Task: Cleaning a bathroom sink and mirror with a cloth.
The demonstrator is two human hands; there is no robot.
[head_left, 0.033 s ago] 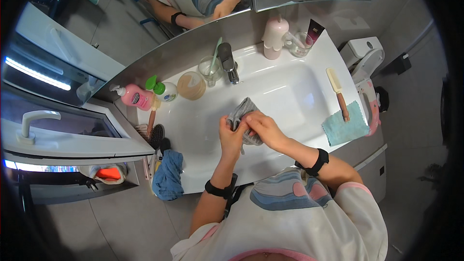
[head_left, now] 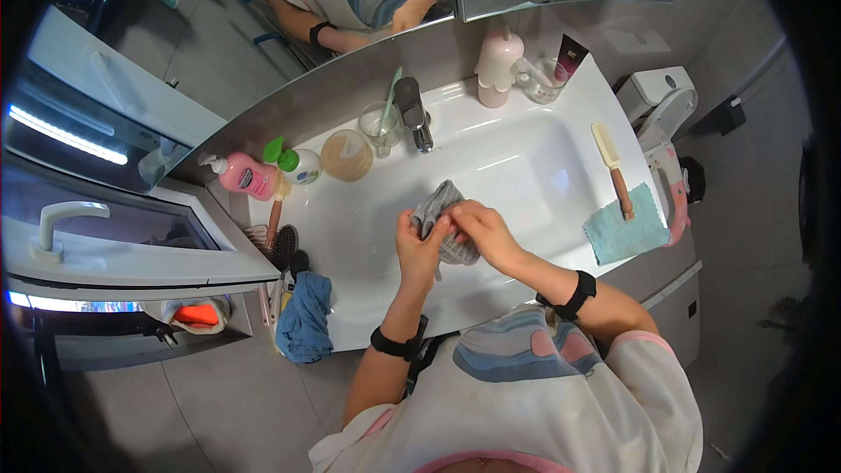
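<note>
Over the white sink basin (head_left: 543,171) I hold a crumpled grey striped cloth (head_left: 459,251) with both hands. My left hand (head_left: 417,245) is closed on the cloth's left side, thumb toward the middle. My right hand (head_left: 486,232) pinches it from the right, with fingertips close to the left thumb. Folds of the cloth stick out above and below the hands, and a thin end hangs down beneath the left hand. What kind of item it is, I cannot make out. Beyond the hands stands the dark grey faucet (head_left: 411,109).
A glass with a toothbrush (head_left: 382,125), a round wooden-looking lid (head_left: 347,156) and pump bottles, one pink (head_left: 248,177), line the back left rim. A pink dispenser (head_left: 496,74) and glass mug (head_left: 544,83) stand back right. A brush (head_left: 619,175) rests on a teal cloth (head_left: 626,229); a blue cloth (head_left: 304,320) hangs left.
The grey cloth has shifted slightly between my fingers. My right hand has moved a little to the left; my left hand stays nearly in place.
</note>
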